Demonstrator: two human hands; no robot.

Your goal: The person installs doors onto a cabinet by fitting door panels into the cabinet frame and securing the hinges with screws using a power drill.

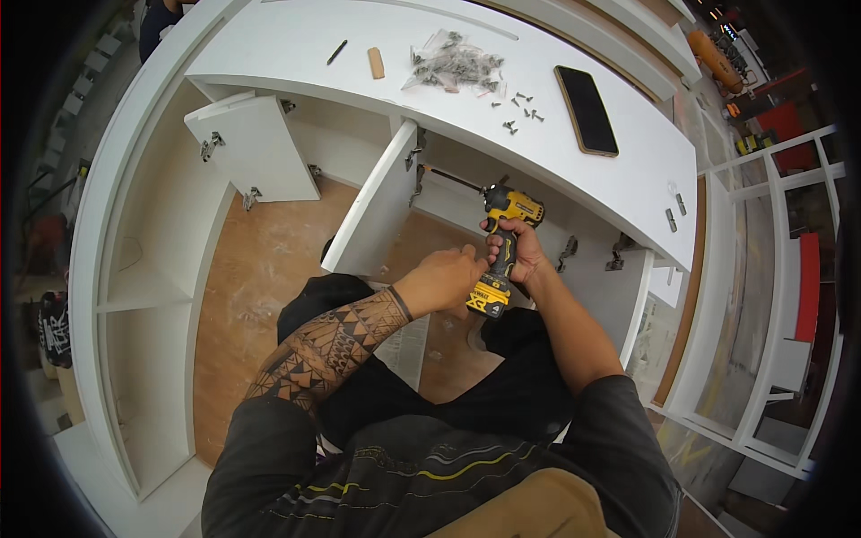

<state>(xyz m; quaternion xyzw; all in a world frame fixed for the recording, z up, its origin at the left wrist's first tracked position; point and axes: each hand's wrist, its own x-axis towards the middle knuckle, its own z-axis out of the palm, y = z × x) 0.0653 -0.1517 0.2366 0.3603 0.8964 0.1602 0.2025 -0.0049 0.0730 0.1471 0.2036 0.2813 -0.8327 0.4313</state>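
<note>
My right hand (517, 251) is wrapped round the grip of a yellow and black cordless impact driver (515, 207). From its nose a long bit (454, 180) points up and left, its tip close to a metal hinge (417, 182) on an open white cabinet door (372, 208). Whether the tip touches the hinge I cannot tell. Beside the driver's grip, just above the battery, is my left hand (448, 276), its fingers closed in a pinch. Anything between those fingers is hidden.
Across the white top (296, 54) lie a bag of hinge screws (455, 65), several loose screws (511, 127), a dark bit (337, 52), a small wood block (375, 63) and a phone (587, 109). Other open doors (256, 148) with hinges flank me inside the cabinet frame.
</note>
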